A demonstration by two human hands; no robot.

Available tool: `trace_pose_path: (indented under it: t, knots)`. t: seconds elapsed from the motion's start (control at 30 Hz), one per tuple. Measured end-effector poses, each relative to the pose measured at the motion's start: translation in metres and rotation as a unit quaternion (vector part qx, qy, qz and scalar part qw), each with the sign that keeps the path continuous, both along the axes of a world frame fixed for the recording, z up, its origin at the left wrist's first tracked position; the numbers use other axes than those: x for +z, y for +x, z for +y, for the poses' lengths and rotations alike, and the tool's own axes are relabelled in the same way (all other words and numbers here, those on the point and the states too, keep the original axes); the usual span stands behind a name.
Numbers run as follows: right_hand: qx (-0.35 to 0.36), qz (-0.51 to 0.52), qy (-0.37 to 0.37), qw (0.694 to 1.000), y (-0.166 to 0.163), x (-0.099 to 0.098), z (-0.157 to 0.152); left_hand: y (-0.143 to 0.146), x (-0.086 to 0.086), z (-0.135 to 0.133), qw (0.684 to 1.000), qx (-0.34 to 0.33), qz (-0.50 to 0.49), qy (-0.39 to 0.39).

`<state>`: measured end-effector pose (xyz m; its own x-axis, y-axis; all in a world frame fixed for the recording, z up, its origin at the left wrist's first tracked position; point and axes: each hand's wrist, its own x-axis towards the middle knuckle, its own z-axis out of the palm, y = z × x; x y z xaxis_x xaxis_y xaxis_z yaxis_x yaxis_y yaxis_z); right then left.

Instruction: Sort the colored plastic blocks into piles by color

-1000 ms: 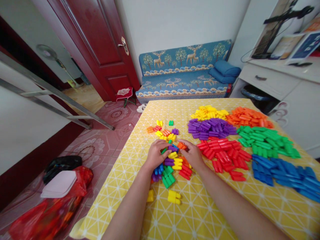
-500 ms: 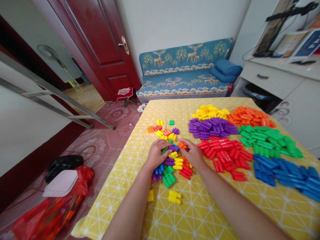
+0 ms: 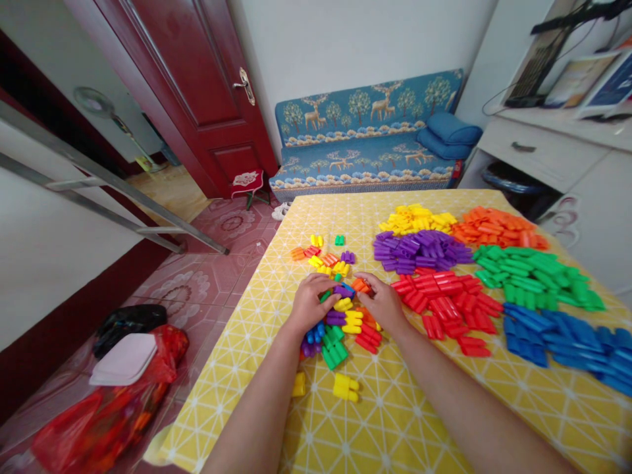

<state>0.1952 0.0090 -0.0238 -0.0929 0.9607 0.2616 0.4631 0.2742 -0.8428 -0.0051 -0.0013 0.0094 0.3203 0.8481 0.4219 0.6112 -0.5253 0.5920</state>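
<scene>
My left hand [image 3: 311, 303] is closed at the left of a mixed pile, its fingertips on a purple plastic building block [image 3: 342, 291]. Facing it, my right hand [image 3: 382, 304] pinches an orange building block [image 3: 361, 285] between thumb and fingers. A blue block [image 3: 347, 288] shows between the two hands; whether it is joined to either held piece I cannot tell. Below the hands lie yellow blocks [image 3: 352, 322], green blocks [image 3: 334, 347] and red blocks [image 3: 368, 338]. Part of the pile is hidden by my left hand.
Sorted heaps cover the table's right side: yellow [image 3: 417, 219], purple [image 3: 422, 251], orange [image 3: 498, 228], green [image 3: 538, 276], red [image 3: 444, 299] and blue [image 3: 567, 342]. Loose blocks lie beyond my hands, and a yellow block [image 3: 345, 387] is nearer me. A sofa [image 3: 365, 151] stands behind the table.
The view has shifted very slightly. Both hands keep nearly the same place and grip, and the blocks look unmoved.
</scene>
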Motion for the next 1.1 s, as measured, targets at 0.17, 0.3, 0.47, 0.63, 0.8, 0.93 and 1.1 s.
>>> trace_pose_path:
  t: [0.17,0.3,0.47,0.63,0.8,0.93,1.1]
  knots:
    - [-0.002,-0.006,-0.002,1.0,0.0001,-0.0007,0.0009,-0.0009,-0.0018,0.0009,1.0,0.0,-0.003,0.001]
    - [-0.001,-0.014,-0.009,1.0,0.0003,0.0005,0.0,-0.0014,-0.0032,0.0014,1.0,0.005,0.0,0.002]
    - [-0.003,-0.022,-0.011,1.0,0.0003,0.0014,-0.0009,-0.0015,-0.0032,0.0007,1.0,0.006,0.003,-0.001]
    - [-0.005,-0.027,-0.012,1.0,0.0008,0.0009,-0.0004,-0.0013,-0.0025,0.0001,1.0,0.007,0.004,-0.003]
    - [-0.005,-0.017,-0.012,1.0,0.0005,-0.0018,0.0007,-0.001,-0.0018,0.0001,1.0,0.006,0.006,-0.007]
    - [-0.002,-0.012,-0.007,1.0,0.0002,-0.0034,0.0015,-0.001,-0.0019,0.0002,1.0,0.003,0.004,-0.008]
    - [0.001,-0.018,-0.002,1.0,0.0007,-0.0021,0.001,-0.0011,-0.0016,0.0003,1.0,0.005,0.002,-0.007]
